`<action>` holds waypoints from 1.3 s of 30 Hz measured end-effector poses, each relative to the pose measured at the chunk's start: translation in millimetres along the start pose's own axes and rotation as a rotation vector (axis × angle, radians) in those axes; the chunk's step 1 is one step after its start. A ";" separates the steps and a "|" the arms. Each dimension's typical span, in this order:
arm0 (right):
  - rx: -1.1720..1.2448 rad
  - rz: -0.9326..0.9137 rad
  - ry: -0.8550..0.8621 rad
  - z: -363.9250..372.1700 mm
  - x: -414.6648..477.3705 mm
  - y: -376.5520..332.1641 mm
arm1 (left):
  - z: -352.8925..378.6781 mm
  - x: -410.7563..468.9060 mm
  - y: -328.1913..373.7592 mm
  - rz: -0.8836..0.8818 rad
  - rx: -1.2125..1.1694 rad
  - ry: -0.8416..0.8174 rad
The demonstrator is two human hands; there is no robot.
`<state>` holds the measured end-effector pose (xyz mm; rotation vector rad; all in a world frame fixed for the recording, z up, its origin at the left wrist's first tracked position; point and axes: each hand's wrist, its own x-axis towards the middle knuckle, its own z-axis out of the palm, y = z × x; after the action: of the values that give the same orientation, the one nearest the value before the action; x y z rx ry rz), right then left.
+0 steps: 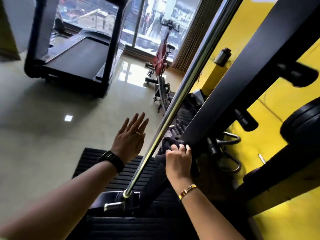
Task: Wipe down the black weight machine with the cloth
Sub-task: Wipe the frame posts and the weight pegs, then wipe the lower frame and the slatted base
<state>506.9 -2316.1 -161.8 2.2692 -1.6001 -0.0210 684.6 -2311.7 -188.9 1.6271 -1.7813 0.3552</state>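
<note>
Head view, tilted frame. Right hand [176, 159] is clamped on a dark cloth [167, 142], fingers curled over it and pressing it against the lower stretch of a black beam [242, 66] of the weight machine. Cloth is bunched, partly hidden under the fingers; a fold hangs below the hand. Gold bracelet [187, 191] on the right wrist.

Left hand [129, 138] is empty, palm flat, fingers spread and straight, held in the air over the floor, touching nothing. Ring visible on one finger; black watch [111, 161] on the wrist. Hands are apart, with a chrome bar [178, 101] running diagonally between them.

The bar's lower end meets a fitting near the black ribbed mat [121, 172] on the floor. Yellow wall [259, 135] behind the machine. Treadmill [74, 49] at far left on the glossy tiled floor [43, 118]; red exercise bike [161, 56] by the window.
</note>
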 end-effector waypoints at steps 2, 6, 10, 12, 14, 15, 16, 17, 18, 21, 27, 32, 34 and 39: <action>0.147 0.044 -0.062 7.0 -10.5 -4.6 | -1.4 -19.7 -8.5 -0.064 0.015 -0.059; 0.437 0.073 -0.226 18.1 -29.1 -20.6 | -11.1 -51.6 -25.4 -0.193 0.073 -0.133; 0.611 0.014 -0.255 19.6 -34.2 -42.1 | -31.8 -75.3 -48.2 -0.349 0.079 -0.180; 0.717 0.010 -0.273 16.5 -34.3 -55.9 | -42.4 -82.2 -59.1 -0.375 0.091 -0.169; 0.813 -0.010 -0.271 11.3 -32.0 -73.9 | -53.0 -87.3 -68.9 -0.389 0.110 -0.158; 0.847 -0.036 -0.258 8.0 -30.2 -84.3 | -58.0 -89.7 -74.4 -0.399 0.117 -0.152; 0.870 -0.061 -0.244 5.0 -28.4 -93.1 | -61.4 -91.5 -78.5 -0.409 0.121 -0.147; 0.889 -0.090 -0.236 1.7 -26.5 -101.5 | -64.1 -93.6 -82.5 -0.420 0.125 -0.147; 0.909 -0.123 -0.236 -1.5 -23.3 -111.3 | -67.4 -96.4 -88.1 -0.435 0.130 -0.150; 0.918 -0.198 -0.200 -6.1 -10.1 -135.7 | -73.6 -101.6 -105.7 -0.474 0.139 -0.152; 0.948 -0.194 -0.069 -16.7 33.5 -184.2 | -77.8 -96.5 -157.7 -0.498 0.122 -0.130; 0.950 -0.193 -0.037 -21.0 79.1 -240.5 | -77.0 -77.3 -222.1 -0.486 0.087 -0.136; 0.953 -0.190 -0.041 -23.5 100.4 -263.7 | -77.8 -66.9 -252.2 -0.481 0.072 -0.152; 0.949 -0.180 -0.027 -31.2 152.1 -312.3 | -82.4 -38.4 -319.6 -0.420 0.070 -0.179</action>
<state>851.7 -2355.0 -196.9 3.0847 -1.6029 0.8262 1013.3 -2288.1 -231.8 2.0814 -1.5084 0.0787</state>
